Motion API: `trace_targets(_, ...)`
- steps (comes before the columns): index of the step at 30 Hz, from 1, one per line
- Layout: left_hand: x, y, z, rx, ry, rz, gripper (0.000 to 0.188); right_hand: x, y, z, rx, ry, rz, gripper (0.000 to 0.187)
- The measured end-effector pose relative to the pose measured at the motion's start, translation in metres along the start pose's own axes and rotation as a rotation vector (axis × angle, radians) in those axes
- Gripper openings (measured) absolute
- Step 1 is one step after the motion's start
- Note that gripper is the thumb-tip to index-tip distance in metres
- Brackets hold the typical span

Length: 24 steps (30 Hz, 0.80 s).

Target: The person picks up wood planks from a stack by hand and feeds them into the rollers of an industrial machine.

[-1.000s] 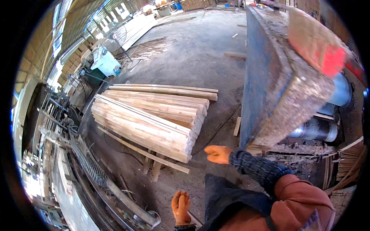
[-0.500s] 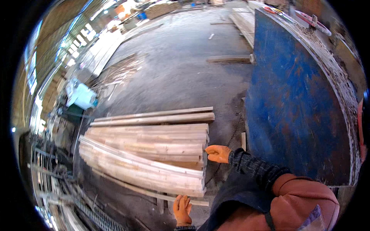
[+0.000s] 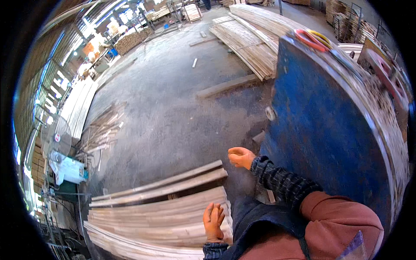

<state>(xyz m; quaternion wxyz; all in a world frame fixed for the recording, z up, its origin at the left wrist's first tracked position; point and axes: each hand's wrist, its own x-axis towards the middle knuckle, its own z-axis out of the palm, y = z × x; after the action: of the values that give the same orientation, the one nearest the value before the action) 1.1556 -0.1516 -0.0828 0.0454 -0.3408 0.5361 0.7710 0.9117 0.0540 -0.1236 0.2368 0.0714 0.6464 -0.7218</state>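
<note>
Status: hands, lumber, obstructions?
Left hand, right hand: loosely curled, nothing visibly held. Lumber stack: lower left in view. Blue panel: close on the right.

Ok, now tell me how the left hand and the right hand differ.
The left hand points toward the top of the picture, while the right hand points left. The left hand shows against the stacked boards, the right hand against the floor. Both look orange-gloved, and neither visibly holds anything.

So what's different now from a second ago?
The view swung right: the stacked wood strips sank lower in the picture, the blue panel shows more of its broad face, and more flat boards show beyond it. Nothing was visibly picked up or let go. The left hand and right hand still look empty.
</note>
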Motion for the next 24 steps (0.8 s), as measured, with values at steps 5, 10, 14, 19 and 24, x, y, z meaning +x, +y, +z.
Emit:
trace_targets(5,0.101,0.047,0.009,0.039,0.056,-0.066,0.052,0.153,-0.071,0.004,0.305,-0.073,-0.018,0.066)
trace_targets(10,0.257,0.094,0.019,0.043,0.144,-0.089,0.058,0.331,-0.129,-0.020,0.730,-0.149,-0.126,0.060)
trace_targets(14,0.370,0.170,0.094,0.119,0.051,-0.024,0.057,0.449,-0.106,-0.149,1.117,-0.531,-0.272,0.010)
trace_targets(19,0.449,0.303,0.152,0.386,-0.026,-0.082,0.051,0.449,-0.126,-0.145,0.802,0.206,-0.125,0.035)
trace_targets(24,0.575,0.371,0.255,0.428,-0.190,0.025,0.051,0.404,-0.069,-0.282,1.087,0.102,-0.150,0.018)
